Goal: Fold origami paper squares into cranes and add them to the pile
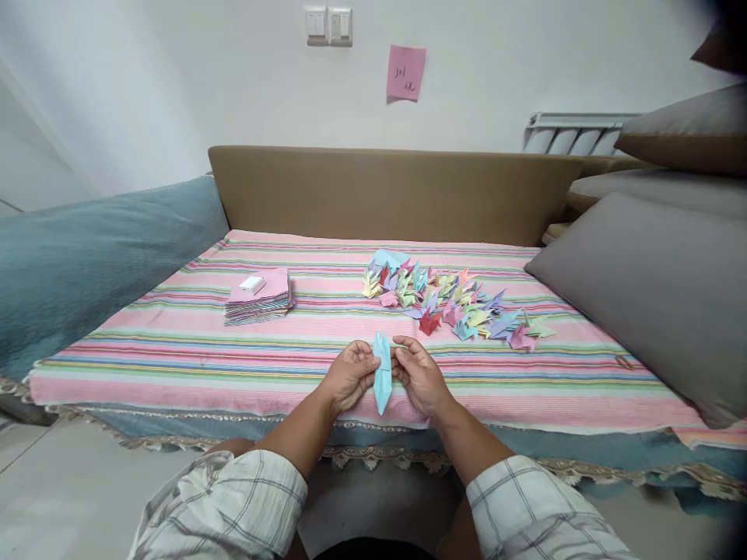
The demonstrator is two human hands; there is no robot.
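Note:
A light blue folded paper point(382, 377), long and narrow with pointed ends, stands upright between my hands above the striped cloth. My left hand point(350, 377) pinches its left edge, with the thumb lying on the front face. From the other side, my right hand point(423, 379) has its curled fingertips on the right edge of the paper. Several folded paper cranes point(443, 299) in many colours lie in a cluster beyond my right hand. Left of them, a stack of coloured paper sheets point(262, 299) carries a small white block point(253, 285).
The striped cloth point(175, 342) covers a sofa seat with a brown backrest point(373, 194). Grey cushions point(654, 295) are piled on the right, and a blue-covered armrest point(117, 257) bounds the left. A small brownish object point(624, 362) lies near the cushions. A pink note point(406, 72) hangs on the wall.

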